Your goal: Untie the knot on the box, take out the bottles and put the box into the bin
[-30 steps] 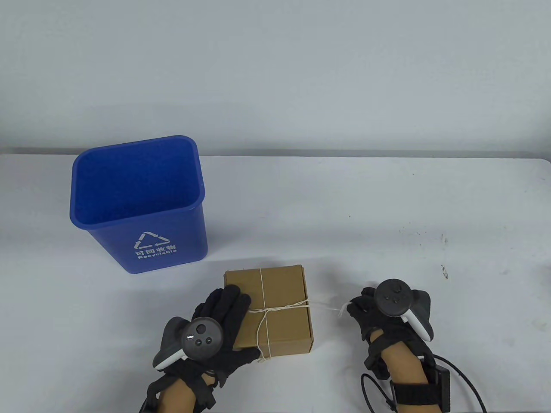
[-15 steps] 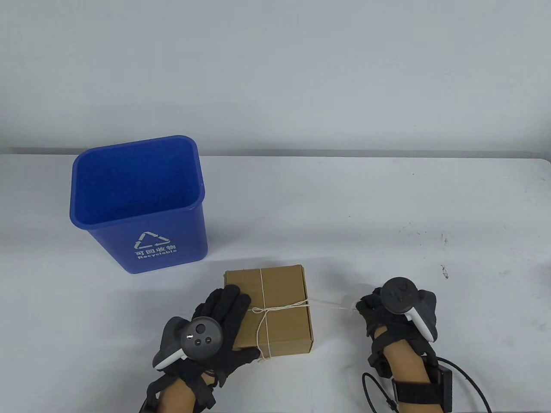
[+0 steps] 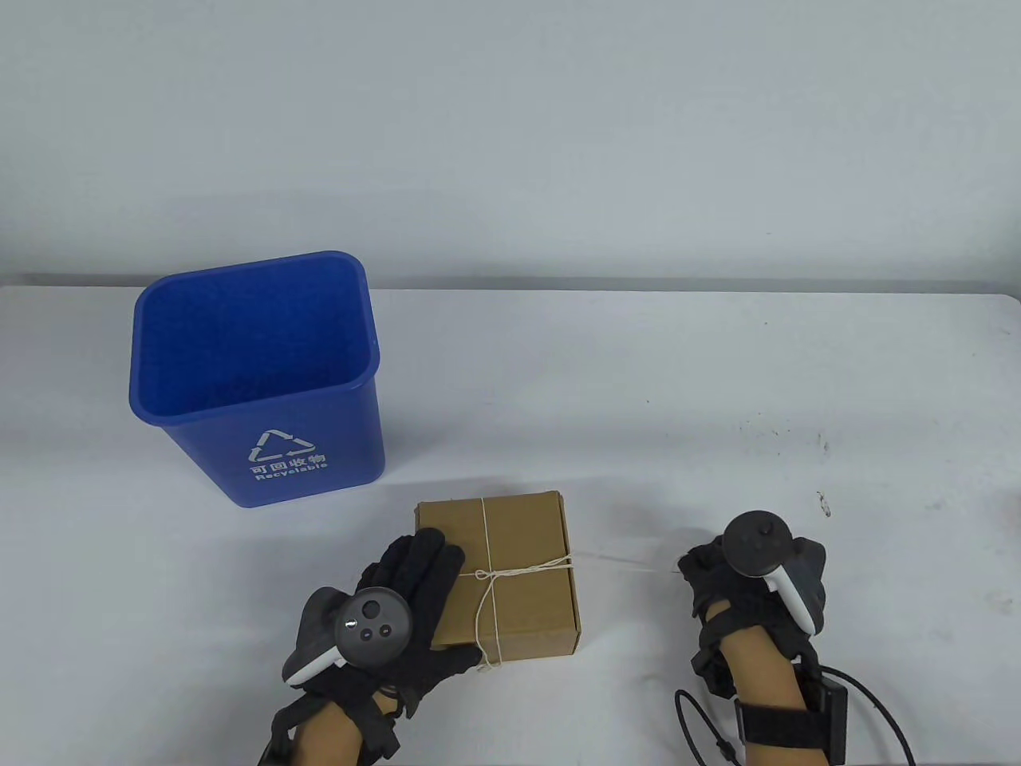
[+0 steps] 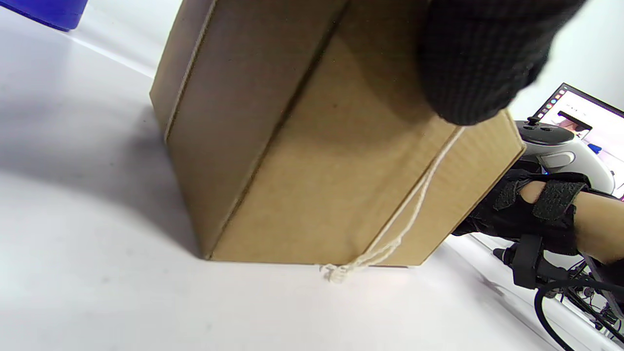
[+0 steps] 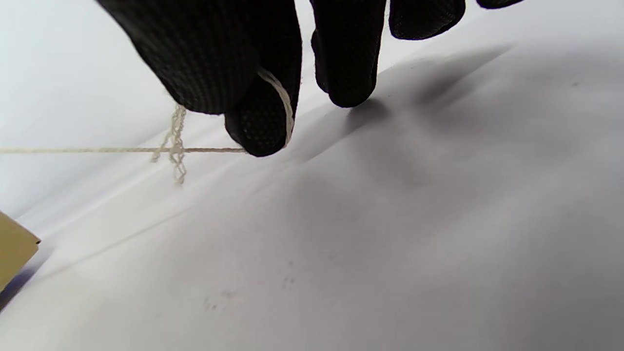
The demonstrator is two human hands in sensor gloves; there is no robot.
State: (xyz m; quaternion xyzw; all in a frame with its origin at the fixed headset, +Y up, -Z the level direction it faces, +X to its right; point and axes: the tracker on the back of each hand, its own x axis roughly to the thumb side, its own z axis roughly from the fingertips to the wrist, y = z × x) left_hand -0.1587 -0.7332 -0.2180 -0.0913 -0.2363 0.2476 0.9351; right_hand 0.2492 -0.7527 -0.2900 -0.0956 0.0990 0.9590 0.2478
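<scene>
Here the cardboard box (image 3: 502, 574) sits at lower centre of the table (image 3: 638, 383), string (image 3: 510, 572) crossed over its lid. The left hand (image 3: 399, 614) lies flat on the box's left side, fingers straight and pressing. At lower right, the right hand (image 3: 718, 578) pinches the string's free end between thumb and forefinger, the strand taut. The blue bin (image 3: 255, 375) stands upright at left, apart from the box.
</scene>
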